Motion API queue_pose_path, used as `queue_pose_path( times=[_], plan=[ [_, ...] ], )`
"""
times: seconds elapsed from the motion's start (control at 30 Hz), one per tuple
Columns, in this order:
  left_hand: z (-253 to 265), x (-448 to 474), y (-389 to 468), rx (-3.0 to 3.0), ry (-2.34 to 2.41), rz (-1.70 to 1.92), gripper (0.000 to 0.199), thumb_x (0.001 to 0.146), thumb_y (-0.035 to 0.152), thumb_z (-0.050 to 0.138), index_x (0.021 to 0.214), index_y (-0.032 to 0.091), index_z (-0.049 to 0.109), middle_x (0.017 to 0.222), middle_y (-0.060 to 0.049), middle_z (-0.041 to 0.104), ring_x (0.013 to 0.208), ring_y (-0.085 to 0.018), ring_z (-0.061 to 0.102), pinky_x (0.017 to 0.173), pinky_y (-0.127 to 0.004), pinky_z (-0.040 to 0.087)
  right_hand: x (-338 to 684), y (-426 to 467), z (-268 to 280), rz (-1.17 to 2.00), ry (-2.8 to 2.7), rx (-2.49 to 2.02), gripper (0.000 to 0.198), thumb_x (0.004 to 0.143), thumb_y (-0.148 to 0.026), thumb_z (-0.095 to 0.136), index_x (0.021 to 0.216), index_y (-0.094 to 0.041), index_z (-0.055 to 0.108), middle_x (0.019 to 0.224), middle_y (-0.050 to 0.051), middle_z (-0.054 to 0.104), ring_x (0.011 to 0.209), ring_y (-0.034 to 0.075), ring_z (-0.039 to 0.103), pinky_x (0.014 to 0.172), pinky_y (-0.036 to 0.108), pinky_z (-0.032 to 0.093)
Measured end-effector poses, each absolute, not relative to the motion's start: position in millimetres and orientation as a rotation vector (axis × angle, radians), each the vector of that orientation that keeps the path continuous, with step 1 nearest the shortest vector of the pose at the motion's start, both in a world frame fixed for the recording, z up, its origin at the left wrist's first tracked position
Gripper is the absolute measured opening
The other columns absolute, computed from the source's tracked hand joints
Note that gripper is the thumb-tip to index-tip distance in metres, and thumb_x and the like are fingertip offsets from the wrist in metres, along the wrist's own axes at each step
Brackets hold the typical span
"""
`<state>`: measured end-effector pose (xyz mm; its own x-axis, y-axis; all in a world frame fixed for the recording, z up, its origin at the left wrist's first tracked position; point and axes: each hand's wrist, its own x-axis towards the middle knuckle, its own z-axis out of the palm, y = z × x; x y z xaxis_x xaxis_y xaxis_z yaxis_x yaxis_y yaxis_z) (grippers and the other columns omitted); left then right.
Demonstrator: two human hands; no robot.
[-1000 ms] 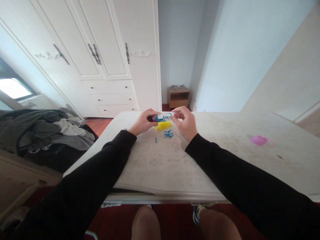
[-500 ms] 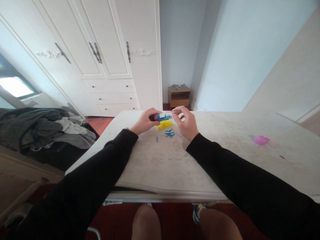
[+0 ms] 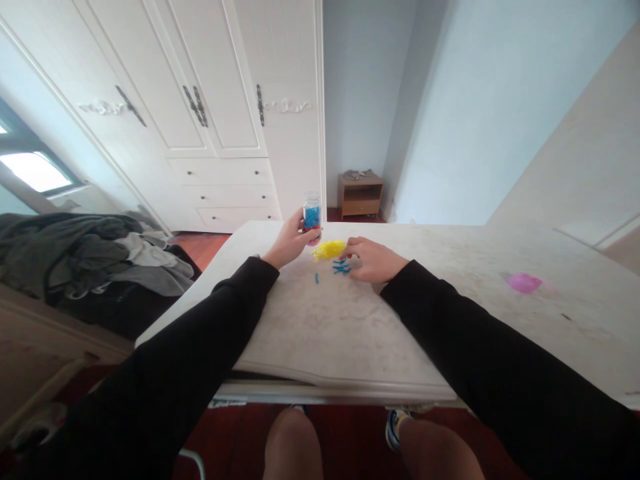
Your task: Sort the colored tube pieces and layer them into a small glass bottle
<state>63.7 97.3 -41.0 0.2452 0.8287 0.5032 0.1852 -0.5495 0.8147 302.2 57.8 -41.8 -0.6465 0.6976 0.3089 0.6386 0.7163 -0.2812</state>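
My left hand [image 3: 290, 241] is wrapped round the lower part of a clear jar [image 3: 312, 207] at the table's far edge. The jar stands upright, its mouth at the top, with small blue and red pieces inside. To its right lies a pile of yellow pieces [image 3: 329, 250]. Thin blue strips [image 3: 341, 267], perhaps small bands, are scattered just in front, and one blue strip [image 3: 317, 278] lies apart to the left. My right hand [image 3: 373, 259] is low over the right end of the blue strips, fingers curled and pinched together. What is between its fingertips is hidden.
The pale table [image 3: 320, 333] reaches far to the right, where a pink balloon-like thing [image 3: 524, 283] and a small dark sliver [image 3: 565, 317] lie. A heap of clothes [image 3: 100, 267] is at the left. Beyond stand a white wardrobe [image 3: 225, 180] and a wooden nightstand [image 3: 361, 195].
My left hand has turned the jar from lying sideways to upright. My right hand has left the jar's mouth and come down to the blue strips on the table.
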Motion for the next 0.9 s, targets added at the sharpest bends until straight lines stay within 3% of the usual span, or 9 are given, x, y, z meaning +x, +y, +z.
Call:
queue_pose_path(
  times=[0.2, 0.33, 0.47, 0.57, 0.7, 0.9],
  plan=[
    [-41, 64, 95, 1.904, 0.946, 1.311, 0.025, 0.075, 0.027, 0.07, 0.091, 0.018, 0.053, 0.083, -0.002, 0.062, 0.075, -0.015, 0.06, 0.065, -0.028, 0.049, 299, 64, -47, 0.339, -2.52, -0.928, 0.018, 0.079, -0.023, 0.08, 0.095, -0.017, 0.079, 0.101, 0.01, 0.067, 0.104, 0.027, 0.063, 0.099, 0.042, 0.05],
    [-42, 64, 96, 1.908, 0.951, 1.306, 0.026, 0.074, 0.026, 0.071, 0.091, 0.019, 0.052, 0.081, -0.001, 0.06, 0.076, -0.015, 0.059, 0.067, -0.028, 0.049, 296, 66, -48, 0.377, -2.495, -0.936, 0.005, 0.08, -0.018, 0.08, 0.083, -0.018, 0.075, 0.097, 0.008, 0.064, 0.102, 0.025, 0.061, 0.094, 0.04, 0.05],
    [-43, 63, 98, 1.998, 0.958, 1.319, 0.022, 0.073, 0.023, 0.068, 0.088, 0.018, 0.054, 0.078, 0.001, 0.057, 0.073, -0.014, 0.055, 0.066, -0.027, 0.046, 293, 66, -52, 0.344, -2.484, -0.924, 0.01, 0.081, -0.01, 0.074, 0.079, -0.018, 0.068, 0.097, 0.009, 0.065, 0.101, 0.025, 0.058, 0.095, 0.041, 0.047],
    [-45, 60, 102, 2.15, 0.982, 1.334, 0.02, 0.07, 0.019, 0.067, 0.088, 0.017, 0.059, 0.079, 0.002, 0.057, 0.074, -0.014, 0.053, 0.067, -0.027, 0.044, 291, 66, -54, 0.338, -2.369, -0.965, 0.01, 0.085, -0.012, 0.066, 0.08, -0.019, 0.061, 0.091, 0.008, 0.065, 0.092, 0.023, 0.057, 0.088, 0.037, 0.046],
    [-46, 57, 106, 2.299, 1.033, 1.356, 0.032, 0.064, 0.012, 0.067, 0.096, 0.017, 0.067, 0.09, 0.0, 0.063, 0.083, -0.017, 0.058, 0.077, -0.031, 0.047, 289, 65, -50, 0.386, -2.157, -1.018, 0.008, 0.089, -0.02, 0.057, 0.082, -0.021, 0.053, 0.081, 0.003, 0.063, 0.074, 0.019, 0.053, 0.074, 0.033, 0.043],
    [-46, 56, 105, 2.357, 1.108, 1.325, 0.037, 0.063, 0.009, 0.067, 0.098, 0.016, 0.073, 0.091, -0.002, 0.066, 0.083, -0.018, 0.061, 0.079, -0.033, 0.049, 291, 62, -41, 0.314, -1.914, -0.999, 0.009, 0.089, -0.027, 0.054, 0.082, -0.023, 0.049, 0.078, 0.002, 0.061, 0.073, 0.02, 0.056, 0.069, 0.032, 0.041]
  ],
)
